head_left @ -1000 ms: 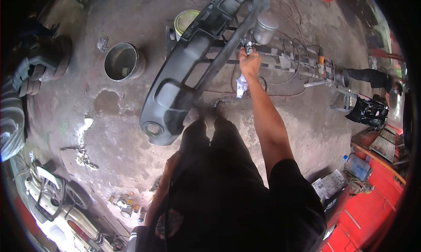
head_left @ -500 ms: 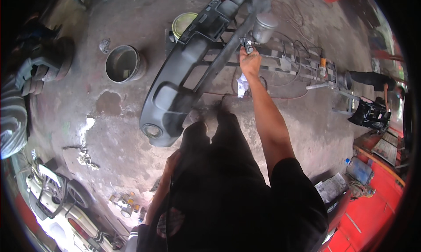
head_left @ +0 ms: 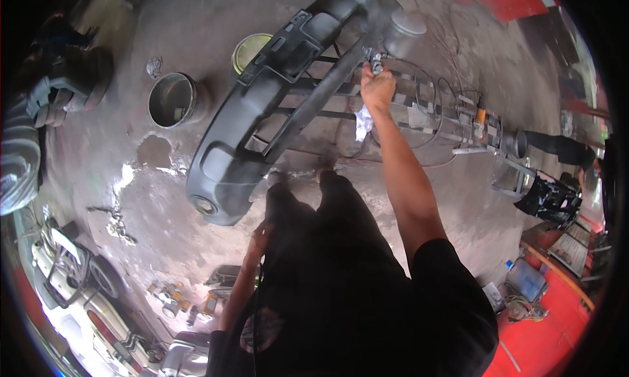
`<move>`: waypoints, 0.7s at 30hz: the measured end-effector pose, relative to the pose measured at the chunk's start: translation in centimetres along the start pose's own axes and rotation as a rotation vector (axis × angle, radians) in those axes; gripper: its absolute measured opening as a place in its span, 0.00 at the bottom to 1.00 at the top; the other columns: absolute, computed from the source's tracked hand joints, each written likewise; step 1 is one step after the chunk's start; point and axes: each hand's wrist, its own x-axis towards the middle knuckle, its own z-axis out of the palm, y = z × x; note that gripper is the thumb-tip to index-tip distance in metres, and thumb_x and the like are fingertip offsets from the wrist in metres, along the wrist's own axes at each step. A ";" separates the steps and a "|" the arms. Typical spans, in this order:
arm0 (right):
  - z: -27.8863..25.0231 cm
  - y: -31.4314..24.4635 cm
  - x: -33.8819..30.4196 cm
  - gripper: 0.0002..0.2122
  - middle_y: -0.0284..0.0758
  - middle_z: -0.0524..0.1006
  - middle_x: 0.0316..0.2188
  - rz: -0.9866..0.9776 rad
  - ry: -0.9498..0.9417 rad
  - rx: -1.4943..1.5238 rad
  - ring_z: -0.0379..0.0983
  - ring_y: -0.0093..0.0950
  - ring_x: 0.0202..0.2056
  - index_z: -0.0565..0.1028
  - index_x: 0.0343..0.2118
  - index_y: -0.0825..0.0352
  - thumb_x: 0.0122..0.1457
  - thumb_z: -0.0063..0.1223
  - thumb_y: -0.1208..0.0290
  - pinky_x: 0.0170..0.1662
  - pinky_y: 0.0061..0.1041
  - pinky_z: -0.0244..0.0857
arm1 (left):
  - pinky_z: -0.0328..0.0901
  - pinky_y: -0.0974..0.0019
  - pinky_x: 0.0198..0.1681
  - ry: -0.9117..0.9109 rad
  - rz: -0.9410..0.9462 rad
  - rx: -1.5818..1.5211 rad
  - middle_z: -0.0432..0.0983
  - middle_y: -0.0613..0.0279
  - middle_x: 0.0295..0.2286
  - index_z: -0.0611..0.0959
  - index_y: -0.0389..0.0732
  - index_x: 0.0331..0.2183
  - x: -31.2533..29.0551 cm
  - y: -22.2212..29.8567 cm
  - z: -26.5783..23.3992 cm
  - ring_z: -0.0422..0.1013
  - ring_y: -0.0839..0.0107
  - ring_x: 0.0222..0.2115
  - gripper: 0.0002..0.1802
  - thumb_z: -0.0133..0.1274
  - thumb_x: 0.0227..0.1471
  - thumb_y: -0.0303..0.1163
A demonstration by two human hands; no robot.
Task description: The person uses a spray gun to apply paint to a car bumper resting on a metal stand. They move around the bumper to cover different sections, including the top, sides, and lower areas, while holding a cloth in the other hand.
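My right hand point(head_left: 378, 90), arm stretched forward, is closed around a spray gun point(head_left: 376, 62). The gun's grey metal cup point(head_left: 405, 31) sits above the hand, beside the far right end of a dark grey car bumper point(head_left: 226, 151). A faint haze blurs that end of the bumper. The bumper lies slantwise on a metal frame point(head_left: 314, 86), its near end at the lower left. Just below my right hand hangs a crumpled white cloth or paper point(head_left: 363, 123). My left hand point(head_left: 261, 238) is low beside my left thigh, its fingers mostly hidden.
A dark bucket point(head_left: 171, 101) and a yellow-rimmed pail point(head_left: 251, 52) stand beyond the bumper. Hoses point(head_left: 438, 131) cross the floor at right. Another person point(head_left: 560, 147) bends over a black part at far right. A white motorcycle point(head_left: 98, 311) and several cans point(head_left: 171, 298) are lower left.
The view has shifted, so the bumper and bucket appear farther left. My right hand has moved slightly right with the spray gun, still near the bumper's far end. My left hand stays low.
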 end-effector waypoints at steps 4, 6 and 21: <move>-0.5 -1.5 3.6 0.13 0.51 0.82 0.26 -0.038 -0.002 0.048 0.80 0.55 0.35 0.79 0.35 0.71 0.62 0.58 0.63 0.40 0.46 0.72 | 0.61 0.55 0.64 0.081 0.079 0.068 0.68 0.41 0.61 0.71 0.34 0.63 0.8 0.0 2.9 0.65 0.50 0.63 0.32 0.49 0.68 0.46; 0.0 -2.1 4.3 0.13 0.51 0.82 0.26 -0.027 -0.007 0.078 0.80 0.55 0.35 0.79 0.35 0.71 0.62 0.58 0.63 0.40 0.45 0.72 | 0.60 0.55 0.65 0.057 0.043 0.114 0.68 0.40 0.62 0.71 0.33 0.63 0.5 0.7 3.2 0.64 0.49 0.63 0.31 0.47 0.69 0.45; 8.7 2.6 3.6 0.11 0.49 0.81 0.25 0.004 -0.025 0.002 0.81 0.52 0.32 0.78 0.36 0.72 0.57 0.56 0.68 0.37 0.39 0.74 | 0.61 0.58 0.65 -0.179 0.349 0.099 0.73 0.38 0.58 0.73 0.32 0.62 4.9 -5.5 -4.4 0.67 0.52 0.62 0.31 0.51 0.67 0.44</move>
